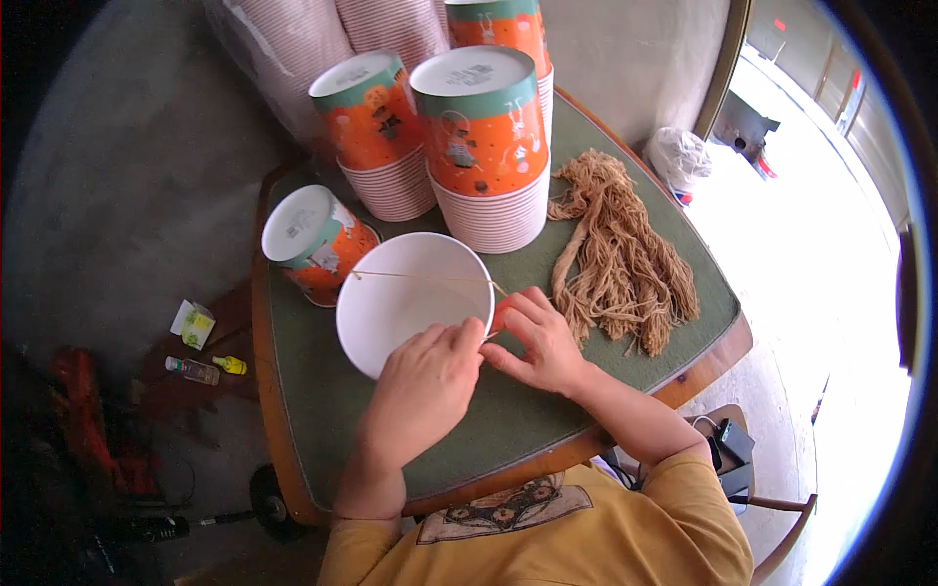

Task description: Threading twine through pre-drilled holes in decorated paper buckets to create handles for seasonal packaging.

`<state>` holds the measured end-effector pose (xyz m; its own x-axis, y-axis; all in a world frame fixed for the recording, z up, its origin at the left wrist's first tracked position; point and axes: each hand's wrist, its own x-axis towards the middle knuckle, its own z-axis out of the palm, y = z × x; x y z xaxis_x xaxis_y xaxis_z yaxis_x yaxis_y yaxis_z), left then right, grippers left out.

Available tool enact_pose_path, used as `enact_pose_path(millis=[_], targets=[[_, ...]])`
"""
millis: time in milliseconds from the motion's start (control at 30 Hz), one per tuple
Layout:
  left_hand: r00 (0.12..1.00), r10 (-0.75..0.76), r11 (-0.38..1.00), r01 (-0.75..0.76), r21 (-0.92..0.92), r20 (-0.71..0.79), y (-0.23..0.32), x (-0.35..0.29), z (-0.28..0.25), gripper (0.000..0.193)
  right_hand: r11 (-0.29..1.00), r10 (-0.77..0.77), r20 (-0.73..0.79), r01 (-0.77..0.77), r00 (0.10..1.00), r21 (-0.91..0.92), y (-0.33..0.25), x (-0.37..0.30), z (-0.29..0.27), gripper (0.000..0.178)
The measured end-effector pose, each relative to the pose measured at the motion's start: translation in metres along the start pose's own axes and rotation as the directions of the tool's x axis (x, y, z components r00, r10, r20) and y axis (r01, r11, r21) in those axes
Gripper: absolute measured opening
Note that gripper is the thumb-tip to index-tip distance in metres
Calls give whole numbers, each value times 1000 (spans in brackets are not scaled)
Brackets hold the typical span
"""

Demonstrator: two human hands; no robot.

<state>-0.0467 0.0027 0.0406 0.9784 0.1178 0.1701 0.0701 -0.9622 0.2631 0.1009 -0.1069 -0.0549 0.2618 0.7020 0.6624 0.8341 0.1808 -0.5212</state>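
A white-lined paper bucket is tilted on the green tabletop with its mouth toward me. A thin tan cord runs across its opening from a hole at the left side to the right side of the rim. My left hand is closed at the near right rim, its fingertips pinched at the cord and partly hidden. Just right of it, my right hand pinches the cord end between thumb and fingers, outside the bucket. A large bundle of tan cords lies to the right of my right hand.
Upside-down stacks of orange-and-green paper buckets stand behind, with a single bucket at the left. Plastic-wrapped stacks rise behind them. The table has a wooden edge. A stool holding dark devices stands near my right elbow.
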Motion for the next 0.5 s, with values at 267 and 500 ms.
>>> enact_pose_path(millis=[267, 500], targets=[[997, 47, 998, -48, -28, -60, -14, -12, -18, 13, 986, -18, -15, 15, 1000, -168, 4, 3, -9, 23], [963, 117, 920, -197, -339, -243, -42, -25, -49, 30, 999, -45, 35, 44, 998, 28, 13, 4, -17, 29]])
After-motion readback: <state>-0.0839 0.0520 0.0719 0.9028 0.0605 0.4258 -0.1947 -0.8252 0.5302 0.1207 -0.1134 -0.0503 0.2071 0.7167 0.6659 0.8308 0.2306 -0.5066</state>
